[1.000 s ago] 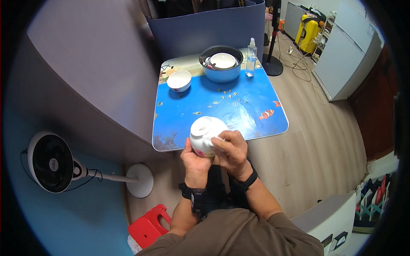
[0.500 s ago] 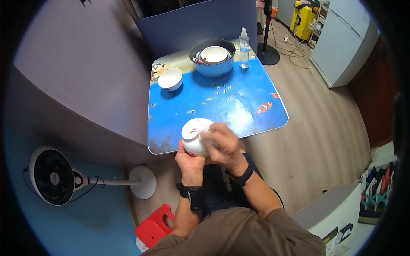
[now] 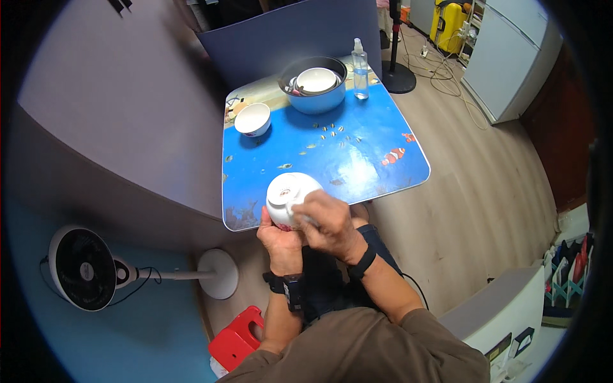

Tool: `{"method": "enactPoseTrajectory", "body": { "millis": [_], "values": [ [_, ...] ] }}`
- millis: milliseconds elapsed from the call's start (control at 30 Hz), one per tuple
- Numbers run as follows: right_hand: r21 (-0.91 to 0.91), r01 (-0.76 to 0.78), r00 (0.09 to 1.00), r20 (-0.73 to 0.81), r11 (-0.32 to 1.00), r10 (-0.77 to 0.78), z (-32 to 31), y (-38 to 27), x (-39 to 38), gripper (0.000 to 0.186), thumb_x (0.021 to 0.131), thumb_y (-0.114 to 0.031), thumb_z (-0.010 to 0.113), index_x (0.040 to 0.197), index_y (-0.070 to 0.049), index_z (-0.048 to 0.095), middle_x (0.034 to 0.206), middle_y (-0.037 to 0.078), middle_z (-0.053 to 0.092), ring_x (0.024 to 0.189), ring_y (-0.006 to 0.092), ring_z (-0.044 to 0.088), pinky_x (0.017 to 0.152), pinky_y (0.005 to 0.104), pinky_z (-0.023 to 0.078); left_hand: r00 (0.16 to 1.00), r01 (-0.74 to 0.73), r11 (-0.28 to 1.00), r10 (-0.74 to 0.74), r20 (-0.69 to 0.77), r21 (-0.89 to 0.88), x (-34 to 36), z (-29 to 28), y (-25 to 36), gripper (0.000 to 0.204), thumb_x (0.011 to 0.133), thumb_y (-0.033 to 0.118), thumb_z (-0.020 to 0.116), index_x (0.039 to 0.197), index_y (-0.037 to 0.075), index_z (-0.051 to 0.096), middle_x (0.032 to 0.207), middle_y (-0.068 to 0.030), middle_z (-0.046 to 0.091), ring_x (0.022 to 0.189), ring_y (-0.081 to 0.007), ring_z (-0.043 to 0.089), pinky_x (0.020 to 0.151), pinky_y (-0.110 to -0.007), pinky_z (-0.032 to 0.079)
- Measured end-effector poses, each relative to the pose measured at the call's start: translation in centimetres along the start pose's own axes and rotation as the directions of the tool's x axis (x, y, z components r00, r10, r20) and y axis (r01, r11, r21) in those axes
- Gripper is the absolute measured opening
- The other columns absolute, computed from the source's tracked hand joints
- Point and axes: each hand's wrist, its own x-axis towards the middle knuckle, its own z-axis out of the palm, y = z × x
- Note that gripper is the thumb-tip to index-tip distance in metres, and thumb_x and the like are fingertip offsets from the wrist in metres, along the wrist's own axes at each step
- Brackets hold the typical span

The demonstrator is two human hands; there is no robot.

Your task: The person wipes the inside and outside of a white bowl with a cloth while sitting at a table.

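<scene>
My left hand (image 3: 278, 237) holds an upturned white bowl (image 3: 287, 190) with a pink floral pattern, over the table's near edge. My right hand (image 3: 322, 223) is curled against the bowl's side, its fingers blurred; what is in them, if anything, is hard to make out. On the blue, sea-life-printed table (image 3: 367, 172) a white bowl (image 3: 253, 118) stands upright at the back left. A blue pot (image 3: 316, 102) holds stacked dishes, the top one a white bowl (image 3: 315, 80). A clear spray bottle (image 3: 360, 76) stands right of the pot.
A purple partition (image 3: 268, 38) rises behind the table. A fan (image 3: 86, 268) stands at left, near a red stool (image 3: 233, 338). At right are a fridge (image 3: 511, 57), a yellow suitcase (image 3: 447, 25), loose cables (image 3: 447, 83) and a white cabinet (image 3: 491, 306).
My hands and the held bowl have shifted left in the picture as the view moved. My right hand's fingers have moved over the bowl's side.
</scene>
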Motion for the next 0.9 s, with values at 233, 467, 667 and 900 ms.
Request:
{"method": "enactPoseTrajectory", "body": {
  "millis": [233,467,667,900],
  "values": [
    [0.020,-0.305,0.952,-0.036,0.952,0.305,-0.9,4.2,3.6,0.008,0.080,-0.003,0.061,0.083,0.002,0.067,0.075,0.015,0.059,0.068,0.0285,0.059,0.060,0.0349,0.047,0.999,0.038,0.999,-0.039,-0.032,-0.027,-2.5,1.7,-0.8,0.046,0.098,0.036,0.044,0.130,0.005,0.056,0.136,-0.0137,0.055,0.127,-0.0344,0.050,0.109,-0.059,0.035],
    [0.034,-0.072,0.997,-0.014,0.997,0.072,0.1,0.2,-1.0,0.013,0.076,0.000,0.066,0.089,-0.004,0.064,0.081,0.014,0.060,0.077,0.0342,0.063,0.066,0.0397,0.051,1.000,0.013,1.000,-0.013,-0.027,-0.023,-0.9,0.4,0.2,0.048,0.098,0.039,0.043,0.129,0.005,0.056,0.134,-0.0146,0.057,0.123,-0.0359,0.053,0.107,-0.057,0.039],
    [-0.056,-0.131,0.974,-0.191,0.990,0.118,-0.6,2.4,0.2,0.011,0.080,-0.005,0.068,0.089,-0.001,0.063,0.080,0.014,0.063,0.072,0.0320,0.064,0.067,0.0401,0.051,0.999,-0.002,1.000,0.001,-0.046,-0.024,-1.9,2.3,-0.8,0.050,0.096,0.040,0.046,0.132,0.007,0.054,0.138,-0.0148,0.053,0.128,-0.0376,0.048,0.109,-0.061,0.033],
    [0.051,-0.133,0.931,-0.335,0.990,0.143,1.1,1.7,-2.0,0.013,0.083,-0.002,0.065,0.096,-0.002,0.061,0.089,0.016,0.062,0.077,0.0316,0.064,0.070,0.0380,0.051,0.997,-0.039,0.992,0.031,-0.065,-0.118,-2.1,3.1,-0.3,0.050,0.096,0.040,0.045,0.131,0.007,0.055,0.137,-0.0148,0.054,0.129,-0.0367,0.048,0.109,-0.062,0.033]
  ]
}}
